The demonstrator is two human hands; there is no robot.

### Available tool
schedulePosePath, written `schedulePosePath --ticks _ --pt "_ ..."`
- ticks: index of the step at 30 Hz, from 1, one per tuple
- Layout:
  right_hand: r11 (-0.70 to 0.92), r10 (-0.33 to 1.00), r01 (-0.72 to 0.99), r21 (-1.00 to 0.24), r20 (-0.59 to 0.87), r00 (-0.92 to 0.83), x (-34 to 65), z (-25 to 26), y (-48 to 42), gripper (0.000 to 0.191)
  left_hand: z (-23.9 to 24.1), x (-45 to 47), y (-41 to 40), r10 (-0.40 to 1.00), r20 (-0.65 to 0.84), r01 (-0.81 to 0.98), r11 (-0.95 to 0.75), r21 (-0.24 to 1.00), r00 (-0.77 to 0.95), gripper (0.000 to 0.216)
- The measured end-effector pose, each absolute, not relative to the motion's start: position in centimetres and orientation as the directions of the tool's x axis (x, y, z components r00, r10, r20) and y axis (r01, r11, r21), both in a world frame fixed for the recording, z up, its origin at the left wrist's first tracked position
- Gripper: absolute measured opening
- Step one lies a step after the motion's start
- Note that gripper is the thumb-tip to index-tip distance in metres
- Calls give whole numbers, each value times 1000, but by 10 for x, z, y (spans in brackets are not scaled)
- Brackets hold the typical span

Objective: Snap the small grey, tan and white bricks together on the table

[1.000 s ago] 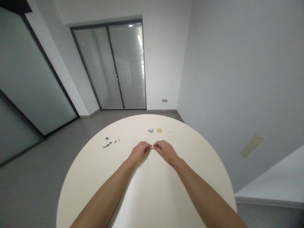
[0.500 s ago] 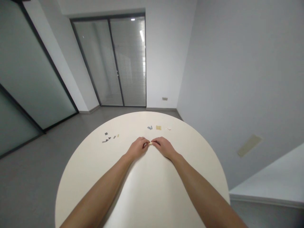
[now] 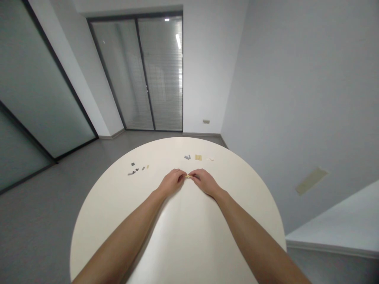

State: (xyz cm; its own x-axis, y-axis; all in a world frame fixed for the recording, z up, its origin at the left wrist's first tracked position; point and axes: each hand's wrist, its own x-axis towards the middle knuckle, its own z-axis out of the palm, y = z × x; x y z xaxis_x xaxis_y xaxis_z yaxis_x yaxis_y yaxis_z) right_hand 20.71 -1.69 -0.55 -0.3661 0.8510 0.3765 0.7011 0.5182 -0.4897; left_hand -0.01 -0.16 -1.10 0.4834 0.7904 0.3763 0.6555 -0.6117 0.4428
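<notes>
My left hand and my right hand meet fingertip to fingertip over the middle of a round cream table. Both are pinched on one small tan piece held between them. Just beyond the hands lie a grey piece, a tan plate and a small white piece. Further left sits a cluster of small grey pieces with one tan bit.
The table's far rim faces a grey floor and glass sliding doors. A white wall stands to the right, with a low white surface at the lower right.
Both hands stay pinched on the tan piece. Only the view has shifted slightly, tilting up a little; nothing on the table has moved.
</notes>
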Motion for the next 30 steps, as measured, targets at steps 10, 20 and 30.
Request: schedulePosePath --ticks 10,20,30 --pt "531 843 685 -498 393 -367 208 -11 -13 18 -19 -1 4 780 390 646 -625 438 490 23" --pt "509 856 688 -517 386 -344 207 -9 -15 13 -17 -1 3 781 386 649 -624 435 492 20" --pt "498 861 693 -521 390 -327 208 -10 -15 12 -13 -1 2 772 370 641 -636 430 517 26"
